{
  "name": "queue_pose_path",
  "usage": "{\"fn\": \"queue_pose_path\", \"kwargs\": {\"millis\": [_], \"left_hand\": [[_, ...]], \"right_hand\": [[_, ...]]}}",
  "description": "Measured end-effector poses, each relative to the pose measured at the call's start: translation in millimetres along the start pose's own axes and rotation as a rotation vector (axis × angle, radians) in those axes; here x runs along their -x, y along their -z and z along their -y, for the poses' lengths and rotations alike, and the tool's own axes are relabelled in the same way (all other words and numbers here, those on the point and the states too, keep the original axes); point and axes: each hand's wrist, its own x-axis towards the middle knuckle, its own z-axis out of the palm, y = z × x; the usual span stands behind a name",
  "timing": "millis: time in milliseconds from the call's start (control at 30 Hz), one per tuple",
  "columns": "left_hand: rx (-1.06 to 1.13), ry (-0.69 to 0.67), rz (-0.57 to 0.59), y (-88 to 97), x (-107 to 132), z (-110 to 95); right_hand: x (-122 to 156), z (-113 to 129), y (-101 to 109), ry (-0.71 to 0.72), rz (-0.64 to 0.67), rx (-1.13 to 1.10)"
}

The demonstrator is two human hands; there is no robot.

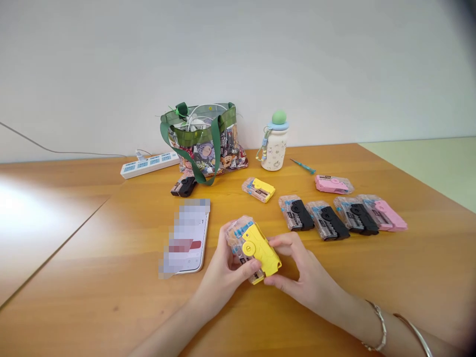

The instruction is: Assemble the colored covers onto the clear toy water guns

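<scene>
Above the table's near middle, a clear plastic device with a yellow folding cover (265,250) is held tilted between both hands; it looks like a folded toy gun. A round yellow pivot and blue parts inside show on it. My left hand (226,270) grips its clear left side, thumb across the front, its other fingers partly hidden behind. My right hand (303,270) pinches the yellow part's right side between thumb and fingers. A smartphone (188,238), partly blurred out, lies left of my hands. Past the hands rests another yellow-and-clear device (259,190).
Right of my hands lie several similar devices, including a black one (296,213) and a pink one (383,213); another pink one (333,184) sits behind. A black one (184,186) lies by the tote bag (226,134). Behind stand a bottle (275,148), teal screwdriver (304,166) and power strip (150,165).
</scene>
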Motion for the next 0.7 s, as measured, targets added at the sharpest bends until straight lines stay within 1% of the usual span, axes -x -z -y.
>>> {"fn": "queue_pose_path", "kwargs": {"millis": [133, 267, 400, 467, 533, 600, 667, 700], "left_hand": [[-0.025, 0.01, 0.024, 0.1, 2, 0], [-0.046, 0.02, 0.068, -1.7, 4, -1], [-0.012, 0.037, 0.148, -1.8, 3, -2], [0.009, 0.028, 0.193, -0.4, 2, -1], [-0.043, 0.019, 0.205, 1.6, 1, -1], [-0.147, 0.016, 0.19, 3.3, 1, 0], [-0.229, 0.014, 0.167, 4.0, 2, 1], [-0.255, 0.011, 0.159, 4.0, 2, 1]], "right_hand": [[-3, 3, 6, 0.003, 0.041, 0.01], [-4, 6, 5, 0.039, 0.066, 0.047], [-5, 10, 3, 0.052, 0.033, -0.041], [-8, 11, 5, 0.027, -0.014, -0.088], [-12, 10, 12, 0.0, -0.087, -0.112], [-18, 8, 23, 0.001, -0.199, -0.124], [-24, 7, 39, 0.004, -0.33, -0.136], [-27, 6, 48, -0.044, -0.37, -0.14]]}}
